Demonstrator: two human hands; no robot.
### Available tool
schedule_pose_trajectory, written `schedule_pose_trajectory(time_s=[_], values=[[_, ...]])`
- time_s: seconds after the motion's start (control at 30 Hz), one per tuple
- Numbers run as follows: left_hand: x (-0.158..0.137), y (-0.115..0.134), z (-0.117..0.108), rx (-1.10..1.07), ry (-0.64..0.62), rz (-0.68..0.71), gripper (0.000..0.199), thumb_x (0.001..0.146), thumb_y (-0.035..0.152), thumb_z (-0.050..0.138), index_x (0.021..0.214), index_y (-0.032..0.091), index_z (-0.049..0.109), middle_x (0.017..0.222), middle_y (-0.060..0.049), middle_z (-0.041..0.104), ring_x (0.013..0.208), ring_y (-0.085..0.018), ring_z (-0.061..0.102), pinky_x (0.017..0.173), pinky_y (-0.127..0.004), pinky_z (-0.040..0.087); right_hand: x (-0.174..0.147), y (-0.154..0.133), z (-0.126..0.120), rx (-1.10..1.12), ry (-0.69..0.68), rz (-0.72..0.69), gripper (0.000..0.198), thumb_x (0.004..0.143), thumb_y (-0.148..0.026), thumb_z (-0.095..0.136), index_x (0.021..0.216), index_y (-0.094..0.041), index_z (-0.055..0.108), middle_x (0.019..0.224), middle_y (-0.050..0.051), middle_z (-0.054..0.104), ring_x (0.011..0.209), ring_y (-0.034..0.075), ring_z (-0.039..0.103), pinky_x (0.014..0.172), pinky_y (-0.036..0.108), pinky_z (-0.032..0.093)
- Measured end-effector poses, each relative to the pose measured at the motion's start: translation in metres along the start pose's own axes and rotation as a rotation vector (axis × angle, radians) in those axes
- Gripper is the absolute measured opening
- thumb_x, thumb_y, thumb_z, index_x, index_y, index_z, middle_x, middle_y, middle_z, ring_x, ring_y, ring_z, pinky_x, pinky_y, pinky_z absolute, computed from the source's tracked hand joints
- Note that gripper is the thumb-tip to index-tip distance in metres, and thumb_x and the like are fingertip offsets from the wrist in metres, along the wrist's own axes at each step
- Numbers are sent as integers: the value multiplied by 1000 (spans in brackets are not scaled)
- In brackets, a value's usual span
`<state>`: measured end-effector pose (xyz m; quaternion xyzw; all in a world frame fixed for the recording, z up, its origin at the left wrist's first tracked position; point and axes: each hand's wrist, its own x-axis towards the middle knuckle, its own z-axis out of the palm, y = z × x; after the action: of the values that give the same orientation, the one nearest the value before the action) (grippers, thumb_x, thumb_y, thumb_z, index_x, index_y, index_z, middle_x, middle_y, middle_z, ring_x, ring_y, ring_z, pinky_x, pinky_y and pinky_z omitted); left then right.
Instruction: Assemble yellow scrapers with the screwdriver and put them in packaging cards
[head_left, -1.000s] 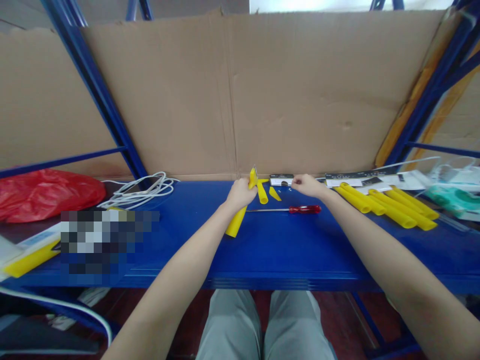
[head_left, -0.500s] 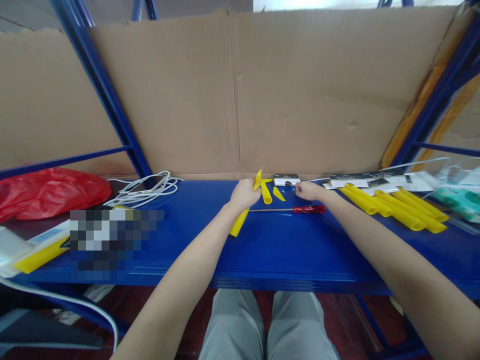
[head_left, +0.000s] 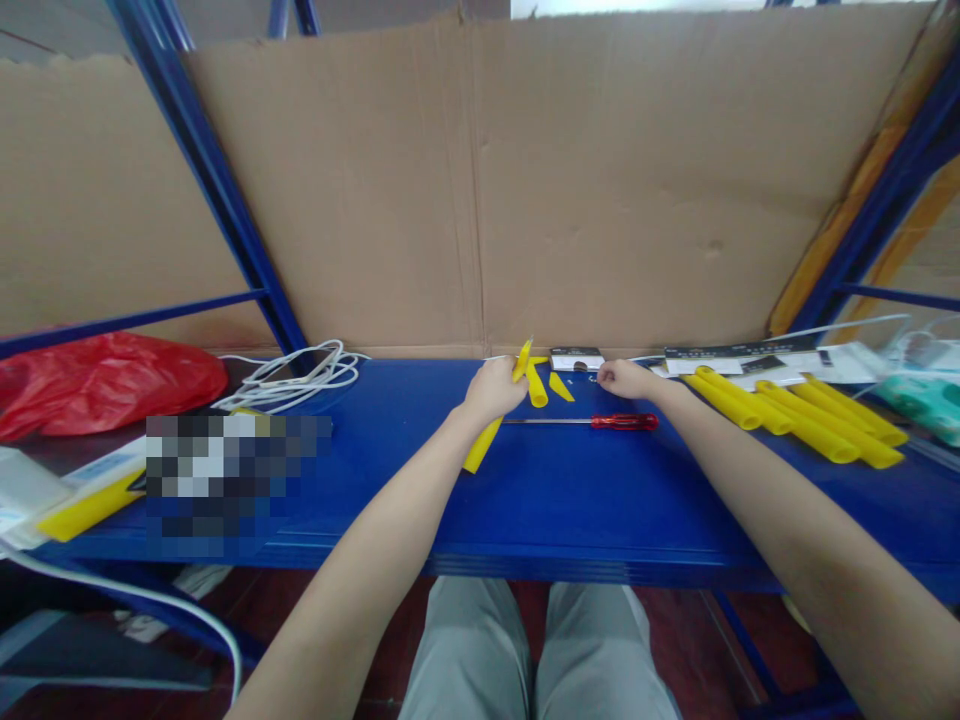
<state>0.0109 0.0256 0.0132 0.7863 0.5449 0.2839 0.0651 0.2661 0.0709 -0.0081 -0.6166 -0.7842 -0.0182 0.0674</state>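
My left hand (head_left: 496,388) is wrapped round a long yellow plastic tube (head_left: 484,446) that slants across the blue shelf. A pointed yellow tip (head_left: 523,358) sticks out above the fingers. Beside it lie a short yellow tube (head_left: 536,386) and a flat pointed yellow piece (head_left: 560,387). Further right, my right hand (head_left: 619,379) is closed at the surface, near tiny shiny bits (head_left: 592,379); what its fingertips hold, if anything, is hidden. Just behind it is a small black-and-white packet (head_left: 576,359). A screwdriver with a red handle (head_left: 625,422) lies in front of both hands.
Several yellow tubes (head_left: 814,428) lie at the right on printed packaging (head_left: 757,362). On the left are a coiled white cable (head_left: 319,375), a red plastic bag (head_left: 112,385) and another yellow piece (head_left: 90,508). Cardboard (head_left: 600,180) walls the back; blue posts (head_left: 217,200) stand at the sides.
The camera view has shifted slightly, so everything sits a little further right. Both hands keep nearly the same places, the left still round the yellow tube.
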Motion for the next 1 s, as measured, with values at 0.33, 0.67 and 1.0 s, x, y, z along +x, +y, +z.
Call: schedule_pose_trajectory(time_s=[0.33,0.67,1.0], values=[[0,-1,-1,21,4,4,25,79,24,53,93,11,67,96,-16,68,93,-26,64,73,-28,47,-6,7,6,19,39,22,38,73,-6,46,100,-16,70,97,7,71,88,19,65,79,24,47],[-1,-23,-8,-176,25,-205,21,76,20,53,87,10,67,83,-11,70,77,-21,67,63,-24,47,-10,0,3,1,2,23,44,75,-4,41,110,-13,66,112,9,67,101,21,62,89,26,44],[2,-41,5,-585,-40,-433,22,74,6,50,92,5,62,82,-11,69,41,-7,52,44,-20,45,-37,3,-29,221,-6,11,28,80,-33,47,86,-15,68,90,8,71,84,22,64,74,29,47]])
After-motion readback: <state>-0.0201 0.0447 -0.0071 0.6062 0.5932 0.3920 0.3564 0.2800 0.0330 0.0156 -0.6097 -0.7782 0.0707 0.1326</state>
